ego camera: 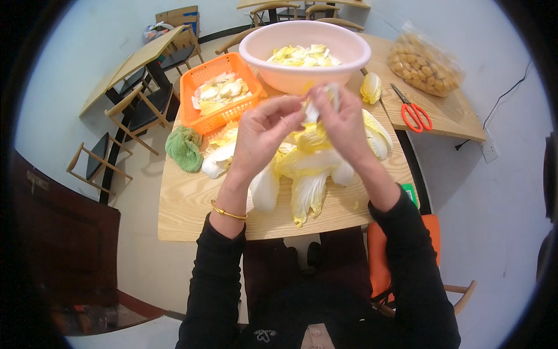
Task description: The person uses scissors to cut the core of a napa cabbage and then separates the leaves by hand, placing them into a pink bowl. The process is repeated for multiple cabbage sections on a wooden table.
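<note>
Both hands are raised over the table, pinching a napa cabbage leaf piece (311,112) between them. My left hand (268,133) has thumb and fingers closed at its left side. My right hand (342,120), somewhat blurred, grips its right side and partly hides it. Below them, loose napa cabbage leaves (310,192) lie spread on the wooden table (196,209). Just beyond my hands stands a large pink plastic basin (301,77) with torn cabbage pieces (305,56) in it. An orange plastic basket (192,111) to the left holds more pieces (222,91).
A green mesh cloth (184,149) lies by the left edge. At the right are a small cabbage heart (371,88), red-handled scissors (417,114) and a clear bag of brown, roundish pieces (425,63). An orange chair (377,257) stands by my right arm. Wooden chairs (144,104) stand farther left.
</note>
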Tool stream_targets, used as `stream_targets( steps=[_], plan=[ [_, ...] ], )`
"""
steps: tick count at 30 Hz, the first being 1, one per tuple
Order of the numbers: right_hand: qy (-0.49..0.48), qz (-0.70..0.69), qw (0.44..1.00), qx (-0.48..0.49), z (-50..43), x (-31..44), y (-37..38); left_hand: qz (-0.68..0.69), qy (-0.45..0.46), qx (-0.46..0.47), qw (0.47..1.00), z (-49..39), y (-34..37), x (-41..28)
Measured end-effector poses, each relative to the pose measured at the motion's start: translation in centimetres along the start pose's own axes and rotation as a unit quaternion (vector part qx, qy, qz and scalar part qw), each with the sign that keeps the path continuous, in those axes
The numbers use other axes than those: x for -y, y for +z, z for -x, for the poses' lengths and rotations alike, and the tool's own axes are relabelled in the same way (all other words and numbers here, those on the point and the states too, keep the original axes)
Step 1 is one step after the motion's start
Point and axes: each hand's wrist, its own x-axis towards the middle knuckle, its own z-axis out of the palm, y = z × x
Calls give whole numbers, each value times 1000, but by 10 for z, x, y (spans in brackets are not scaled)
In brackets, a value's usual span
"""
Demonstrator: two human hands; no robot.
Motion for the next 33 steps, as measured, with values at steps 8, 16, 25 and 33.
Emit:
stream_targets(
  steps=[8, 16, 25, 33],
  plan=[
    [-95, 325, 936, -97, -163, -45, -30, -84, 21, -154, 984, -6, -20, -4],
    [-98, 284, 953, -48, -149, -65, -50, -333, 125, 21, 934, 5, 6, 2],
    [-131, 227, 964, -47, -131, -60, -49, -427, 115, 27, 897, 8, 9, 17],
    [63, -38, 996, 51, -45, -21, -45, 216, -155, -50, 963, 0, -13, 3]
  ],
)
